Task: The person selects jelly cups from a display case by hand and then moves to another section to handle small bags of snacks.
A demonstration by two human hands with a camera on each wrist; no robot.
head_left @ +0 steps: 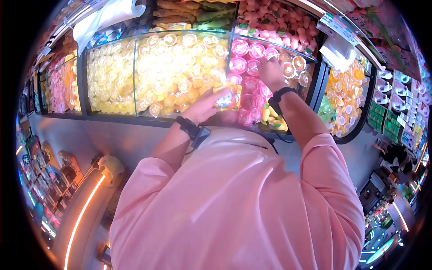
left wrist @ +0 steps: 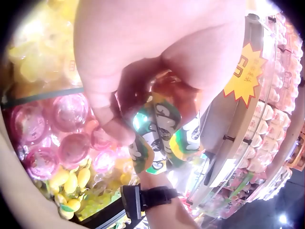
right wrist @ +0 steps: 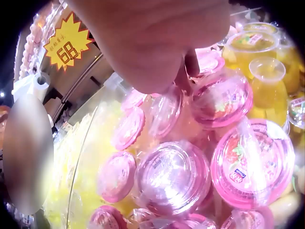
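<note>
My left hand (head_left: pixel 202 107) grips several small packs (left wrist: pixel 164 131) wrapped in green, yellow and white film, with reddish contents. In the head view they show as a pale pack (head_left: pixel 227 98) at the front of the bin. My right hand (head_left: pixel 272 74) reaches down into the pink-lidded jelly cups (head_left: pixel 248 108). In the right wrist view, the fingers of that hand (right wrist: pixel 157 43) dip among the cups, right beside a tilted pink-lidded cup (right wrist: pixel 165 112). The palm hides most of the fingers, so I cannot tell whether they hold a cup.
Glass dividers (head_left: pixel 135 74) split the display into bins. Yellow jelly cups (head_left: pixel 184 83) lie left, orange-lidded cups (head_left: pixel 294 65) right, yellow fruit-shaped pieces (left wrist: pixel 71 183) near the front edge. A bag roll (head_left: pixel 105 22) hangs at the back left. A yellow price sign (right wrist: pixel 68 43) stands above.
</note>
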